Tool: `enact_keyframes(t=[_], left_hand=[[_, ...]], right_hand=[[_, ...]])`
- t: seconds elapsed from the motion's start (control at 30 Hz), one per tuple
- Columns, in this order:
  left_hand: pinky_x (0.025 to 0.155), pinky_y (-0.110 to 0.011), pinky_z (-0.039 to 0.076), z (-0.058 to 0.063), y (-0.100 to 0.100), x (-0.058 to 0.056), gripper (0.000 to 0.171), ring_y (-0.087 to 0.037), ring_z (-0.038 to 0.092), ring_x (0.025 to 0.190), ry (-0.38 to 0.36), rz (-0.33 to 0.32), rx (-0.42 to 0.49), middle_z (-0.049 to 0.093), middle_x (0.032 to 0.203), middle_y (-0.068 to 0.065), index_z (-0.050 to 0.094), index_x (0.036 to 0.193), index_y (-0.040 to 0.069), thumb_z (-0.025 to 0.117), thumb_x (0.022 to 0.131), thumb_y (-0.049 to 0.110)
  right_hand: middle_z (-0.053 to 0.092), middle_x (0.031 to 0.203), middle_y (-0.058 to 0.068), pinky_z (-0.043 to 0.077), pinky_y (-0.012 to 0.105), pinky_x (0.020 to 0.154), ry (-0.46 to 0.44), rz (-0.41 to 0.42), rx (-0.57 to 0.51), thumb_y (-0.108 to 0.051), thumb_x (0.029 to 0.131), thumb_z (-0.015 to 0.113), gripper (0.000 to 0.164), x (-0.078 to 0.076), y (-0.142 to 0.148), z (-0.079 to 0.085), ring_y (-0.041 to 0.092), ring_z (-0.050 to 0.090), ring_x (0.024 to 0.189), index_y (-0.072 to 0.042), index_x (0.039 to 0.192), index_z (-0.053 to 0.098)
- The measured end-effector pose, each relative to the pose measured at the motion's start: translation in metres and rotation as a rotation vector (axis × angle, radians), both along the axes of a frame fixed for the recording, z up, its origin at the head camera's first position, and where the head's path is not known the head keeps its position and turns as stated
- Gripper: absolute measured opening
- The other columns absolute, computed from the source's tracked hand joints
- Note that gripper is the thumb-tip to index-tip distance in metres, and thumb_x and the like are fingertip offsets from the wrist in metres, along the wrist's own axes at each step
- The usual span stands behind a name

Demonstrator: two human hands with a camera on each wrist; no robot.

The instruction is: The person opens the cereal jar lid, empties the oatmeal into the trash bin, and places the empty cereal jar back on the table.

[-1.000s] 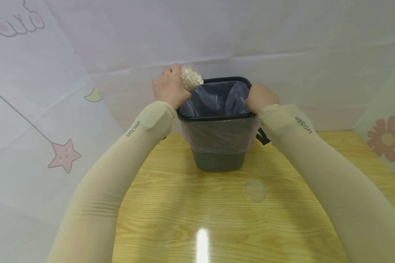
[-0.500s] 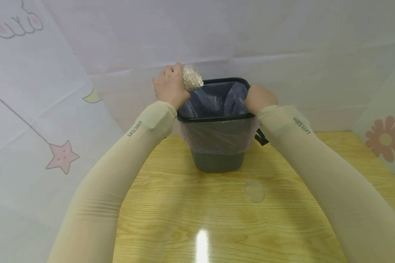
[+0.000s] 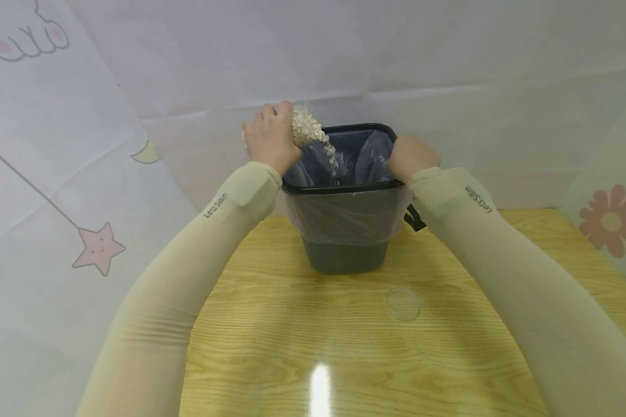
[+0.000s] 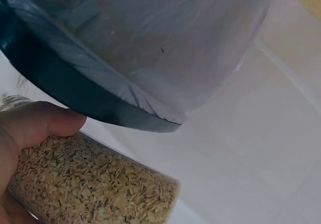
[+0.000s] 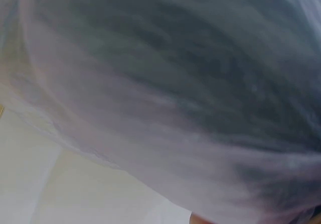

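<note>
A clear jar (image 4: 95, 184) of flaky grains that look like rolled oats is gripped by my left hand (image 3: 271, 139). It tilts over the left rim of a dark trash bin (image 3: 348, 256), its mouth toward the bin. A stream of oats (image 3: 330, 155) falls from it into the bin's bag-lined inside. The thin bin bag (image 3: 344, 217) folds over the rim and hangs down outside. My right hand (image 3: 413, 157) holds the bin's right rim, its fingers mostly hidden. In the right wrist view the bag (image 5: 150, 113) fills most of the picture.
A round clear lid (image 3: 403, 304) lies on the wood-grain table (image 3: 292, 324) in front of the bin. Something small and black (image 3: 414, 218) shows by my right wrist. A pale printed sheet (image 3: 448, 116) hangs close behind the bin.
Oats now stream out of the jar into the bin; earlier they were bunched at its mouth. My left hand has shifted slightly, while my right hand stays at the rim.
</note>
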State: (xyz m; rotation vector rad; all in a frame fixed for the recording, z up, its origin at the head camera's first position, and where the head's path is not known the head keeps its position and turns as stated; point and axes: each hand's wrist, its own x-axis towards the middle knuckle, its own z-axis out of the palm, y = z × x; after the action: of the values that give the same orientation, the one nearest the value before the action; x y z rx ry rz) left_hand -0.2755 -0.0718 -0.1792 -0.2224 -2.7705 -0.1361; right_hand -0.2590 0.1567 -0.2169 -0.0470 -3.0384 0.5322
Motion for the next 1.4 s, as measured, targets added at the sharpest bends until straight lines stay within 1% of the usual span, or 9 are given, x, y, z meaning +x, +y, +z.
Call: enact_keyframes(t=[0.23, 0.43, 0.53, 0.7, 0.9, 1.0, 1.13, 1.3, 1.4], left_hand=[[0.096, -0.044, 0.039, -0.0005, 0.001, -0.0008, 0.06, -0.029, 0.049, 0.112, -0.001, 0.001, -0.008, 0.05, 0.127, -0.014, 0.041, 0.135, 0.011, 0.066, 0.08, 0.008], [0.095, -0.043, 0.04, -0.0009, 0.0013, -0.0011, 0.062, -0.029, 0.05, 0.111, 0.02, -0.002, -0.017, 0.051, 0.126, -0.014, 0.041, 0.136, 0.011, 0.066, 0.079, 0.008], [0.096, -0.044, 0.039, -0.0012, 0.0017, -0.0008, 0.063, -0.029, 0.049, 0.112, 0.027, -0.005, -0.012, 0.05, 0.126, -0.014, 0.041, 0.137, 0.012, 0.065, 0.079, 0.007], [0.098, -0.044, 0.037, -0.0011, 0.0028, -0.0005, 0.062, -0.03, 0.048, 0.115, 0.029, -0.009, -0.015, 0.05, 0.127, -0.014, 0.041, 0.136, 0.012, 0.064, 0.079, 0.005], [0.1, -0.045, 0.036, -0.0008, 0.0034, -0.0012, 0.063, -0.03, 0.047, 0.118, 0.033, -0.006, -0.032, 0.049, 0.129, -0.014, 0.04, 0.137, 0.012, 0.064, 0.079, 0.005], [0.101, -0.046, 0.036, -0.0009, 0.0035, -0.0017, 0.063, -0.031, 0.047, 0.119, 0.029, -0.005, -0.044, 0.048, 0.13, -0.015, 0.039, 0.138, 0.012, 0.063, 0.08, 0.005], [0.102, -0.047, 0.035, -0.0013, 0.003, -0.0021, 0.063, -0.031, 0.047, 0.118, 0.027, -0.01, -0.049, 0.048, 0.13, -0.015, 0.038, 0.138, 0.012, 0.062, 0.08, 0.004], [0.101, -0.047, 0.035, -0.0017, 0.0023, -0.0028, 0.062, -0.031, 0.047, 0.117, 0.029, -0.011, -0.044, 0.049, 0.128, -0.015, 0.039, 0.136, 0.012, 0.062, 0.079, 0.003], [0.102, -0.047, 0.034, -0.0019, 0.0025, -0.0032, 0.061, -0.031, 0.047, 0.117, 0.025, -0.008, -0.044, 0.048, 0.127, -0.015, 0.039, 0.135, 0.012, 0.063, 0.079, 0.004]], right_hand=[[0.063, 0.104, 0.026, 0.052, 0.05, 0.067, 0.009, -0.004, 0.001, -0.011, 0.096, 0.043, 0.027, 0.002, 0.0004, 0.0013, 0.031, 0.057, 0.082, 0.007, 0.102, 0.061], [0.063, 0.101, 0.025, 0.051, 0.046, 0.062, 0.01, -0.004, 0.007, -0.012, 0.096, 0.043, 0.026, 0.0013, 0.0011, 0.0009, 0.03, 0.056, 0.079, 0.006, 0.099, 0.061], [0.063, 0.1, 0.023, 0.05, 0.046, 0.062, 0.004, -0.011, 0.009, -0.013, 0.096, 0.043, 0.025, 0.0004, 0.0009, 0.0007, 0.03, 0.055, 0.078, 0.004, 0.097, 0.061], [0.063, 0.097, 0.022, 0.05, 0.046, 0.061, 0.001, -0.014, 0.009, -0.013, 0.096, 0.043, 0.024, -0.0001, 0.0003, 0.0008, 0.029, 0.055, 0.076, 0.004, 0.098, 0.06], [0.062, 0.09, 0.02, 0.047, 0.042, 0.056, 0.004, -0.005, 0.013, -0.012, 0.096, 0.043, 0.023, 0.0012, -0.0003, 0.0019, 0.028, 0.054, 0.072, 0.004, 0.096, 0.061], [0.062, 0.092, 0.02, 0.048, 0.042, 0.057, 0.004, -0.005, 0.012, -0.012, 0.096, 0.043, 0.024, 0.0018, -0.0008, 0.0024, 0.028, 0.054, 0.073, 0.004, 0.098, 0.061], [0.062, 0.092, 0.021, 0.049, 0.044, 0.059, 0.007, -0.007, 0.013, -0.012, 0.096, 0.043, 0.024, 0.0016, -0.0012, 0.0021, 0.029, 0.055, 0.074, 0.004, 0.098, 0.061], [0.06, 0.087, 0.018, 0.047, 0.041, 0.056, 0.008, -0.007, 0.015, -0.012, 0.096, 0.043, 0.023, 0.0008, -0.001, 0.0019, 0.028, 0.053, 0.071, 0.003, 0.094, 0.06], [0.06, 0.087, 0.018, 0.047, 0.041, 0.055, 0.004, -0.006, 0.013, -0.012, 0.096, 0.043, 0.023, 0.0002, -0.0004, 0.0019, 0.028, 0.054, 0.071, 0.003, 0.096, 0.06]])
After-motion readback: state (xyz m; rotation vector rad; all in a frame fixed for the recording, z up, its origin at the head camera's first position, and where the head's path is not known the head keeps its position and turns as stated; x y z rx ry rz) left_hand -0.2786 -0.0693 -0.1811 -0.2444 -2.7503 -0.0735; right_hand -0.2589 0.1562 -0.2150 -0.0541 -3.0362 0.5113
